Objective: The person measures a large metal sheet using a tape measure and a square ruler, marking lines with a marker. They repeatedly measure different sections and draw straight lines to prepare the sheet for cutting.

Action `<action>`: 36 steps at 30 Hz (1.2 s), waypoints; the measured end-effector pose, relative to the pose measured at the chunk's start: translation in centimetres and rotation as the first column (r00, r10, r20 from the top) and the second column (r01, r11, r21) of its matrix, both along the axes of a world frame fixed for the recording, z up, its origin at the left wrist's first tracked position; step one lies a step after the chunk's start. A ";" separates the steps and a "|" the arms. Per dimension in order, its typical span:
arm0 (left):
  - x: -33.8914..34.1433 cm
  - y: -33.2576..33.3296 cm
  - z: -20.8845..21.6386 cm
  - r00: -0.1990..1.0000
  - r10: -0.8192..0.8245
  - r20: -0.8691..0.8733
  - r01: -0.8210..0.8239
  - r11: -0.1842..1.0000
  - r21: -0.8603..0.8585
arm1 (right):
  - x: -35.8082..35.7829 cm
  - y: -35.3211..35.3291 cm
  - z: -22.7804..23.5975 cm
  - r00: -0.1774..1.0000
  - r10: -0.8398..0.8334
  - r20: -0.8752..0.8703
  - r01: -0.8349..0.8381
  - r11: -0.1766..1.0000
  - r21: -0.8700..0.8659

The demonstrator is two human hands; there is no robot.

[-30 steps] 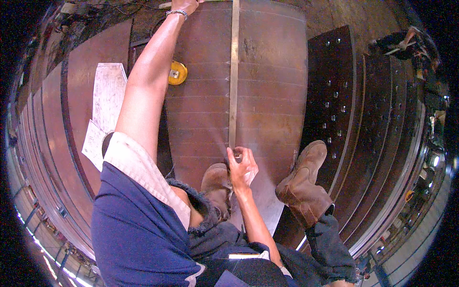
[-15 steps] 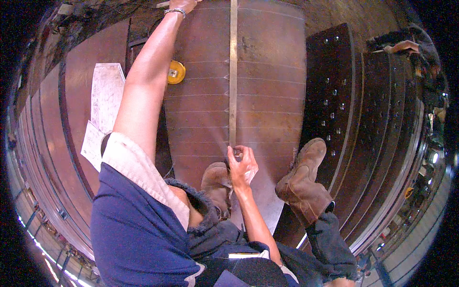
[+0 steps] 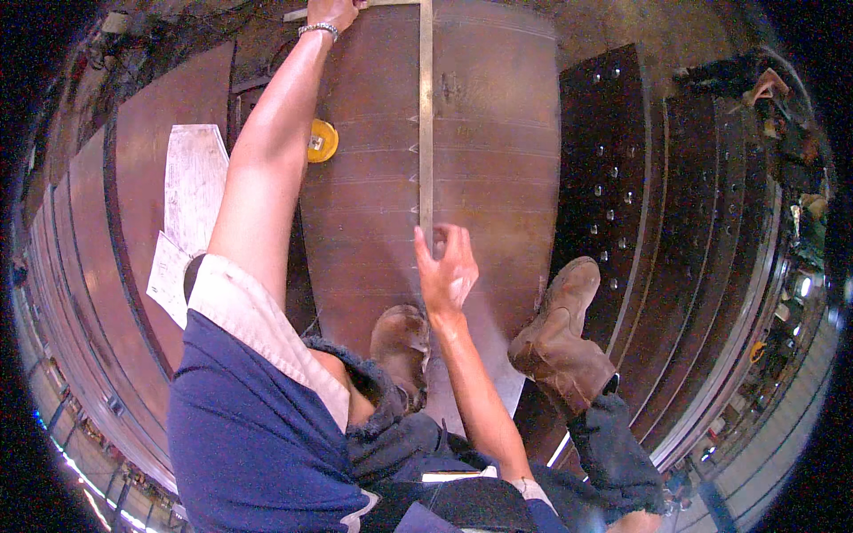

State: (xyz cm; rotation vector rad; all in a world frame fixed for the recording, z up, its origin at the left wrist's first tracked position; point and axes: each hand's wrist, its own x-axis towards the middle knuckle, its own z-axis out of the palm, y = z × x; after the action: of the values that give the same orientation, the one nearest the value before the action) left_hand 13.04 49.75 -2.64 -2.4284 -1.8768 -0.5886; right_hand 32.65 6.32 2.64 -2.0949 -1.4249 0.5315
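A long steel square (image 3: pixel 426 133) lies on a brown metal plate (image 3: pixel 498 178) marked with several pale cross lines and small V-shaped marks along the blade. At the far edge, my left hand (image 3: pixel 332 12) is closed on the square's short arm; the picture's top cuts off part of its fingers. My right hand (image 3: pixel 450 271) is at the blade's near end, thumb beside it and fingers curled. Whatever those fingers hold is too small to make out. A yellow round tape measure (image 3: pixel 322 142) rests at the plate's left edge, next to my left forearm.
My boots (image 3: pixel 400 342) stand on and beside the plate's near part. White sheets (image 3: pixel 194 178) lie on dark plates at the left. A plate with several holes (image 3: pixel 604 160) is at the right. Another person's arm (image 3: pixel 769 87) shows at the far right.
My right hand has moved away from me along the blade, its thumb now farther from the fingers. More of the square's short arm shows beside my left hand; the view has shifted slightly.
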 end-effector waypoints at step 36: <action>0.1 -0.6 -0.4 0.993 -0.067 0.094 0.065 0.997 0.030 | -0.1 3.4 -2.4 1.000 -0.025 -0.001 0.026 0.999 0.019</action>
State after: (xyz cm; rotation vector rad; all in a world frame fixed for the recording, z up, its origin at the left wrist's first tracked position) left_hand 13.11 49.20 -3.03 -2.4961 -1.8146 -0.7399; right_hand 32.58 9.71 0.28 -2.0947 -1.3955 0.5069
